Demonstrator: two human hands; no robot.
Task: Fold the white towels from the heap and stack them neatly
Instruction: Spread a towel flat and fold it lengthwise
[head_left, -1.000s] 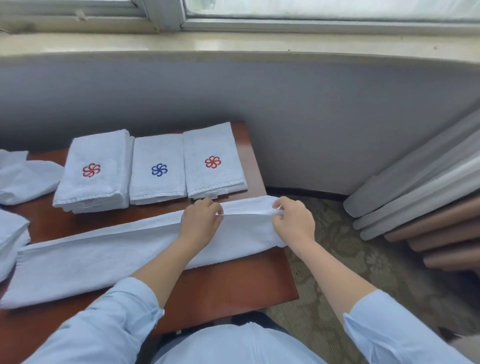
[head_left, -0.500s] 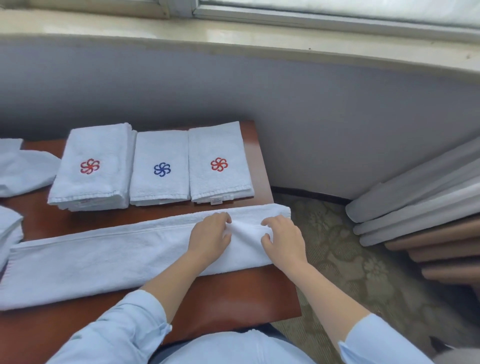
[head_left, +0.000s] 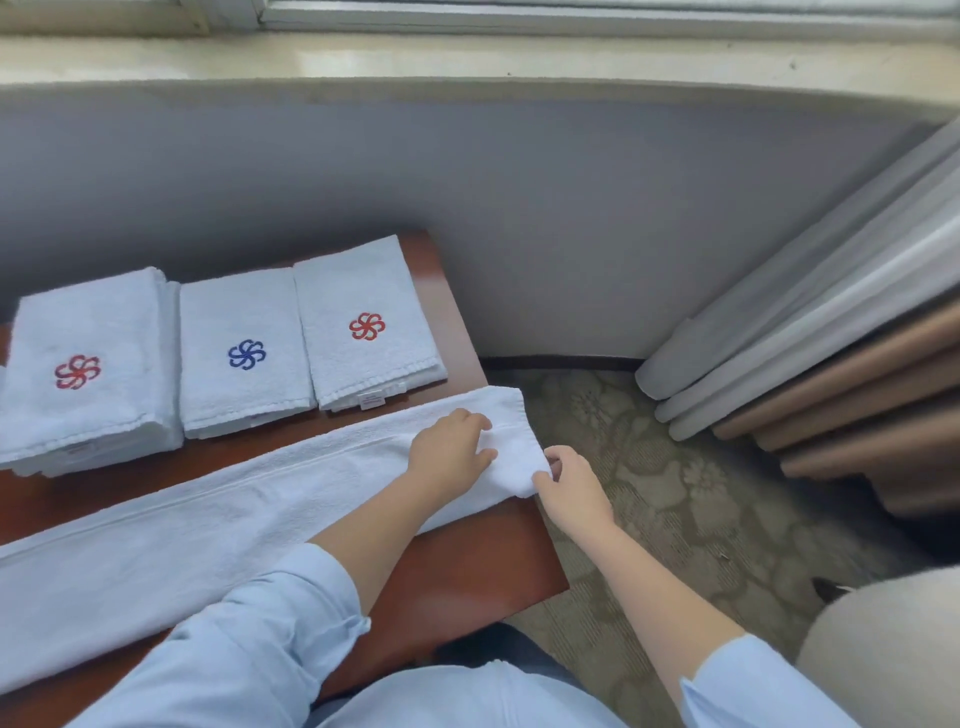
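So, a long towel (head_left: 208, 530), folded lengthwise into a strip, is lying across the table (head_left: 467, 566), running from the left edge of view to the table's right edge. The left hand (head_left: 447, 454) is sitting on top of it near the right end, fingers bent, thumb and fingertips pinching up a bit of cloth. The right hand (head_left: 574, 491) is hanging just off the table's side, pinching the towel's near right corner between thumb and fingers. Behind the strip, three folded piles are sitting side by side, touching. The left pile (head_left: 104, 312) is showing a red flower logo, the middle pile (head_left: 244, 312) a blue one, the right pile (head_left: 358, 280) red again. The left pile is looking the thickest. A curtain (head_left: 831, 338) is bunching up by the wall on the right.
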